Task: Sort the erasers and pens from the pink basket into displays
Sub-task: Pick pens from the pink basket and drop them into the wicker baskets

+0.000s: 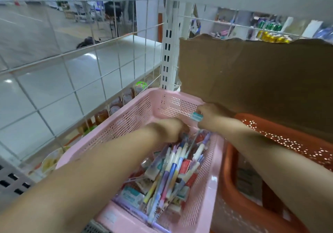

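Note:
A pink perforated basket (137, 113) sits in front of me, holding a heap of pens (173, 171) and small boxed erasers (131, 196). My left hand (171, 130) reaches down into the far end of the heap; its fingers are hidden among the pens, so I cannot tell what they hold. My right hand (210, 115) hovers above the basket's far right corner and pinches a small teal and white eraser (196, 116).
An orange perforated basket (288, 142) stands right of the pink one. A torn brown cardboard sheet (252, 77) rises behind both. A white wire grid (72, 70) and a shelf upright (167, 52) stand to the left, with bottles below the shelf.

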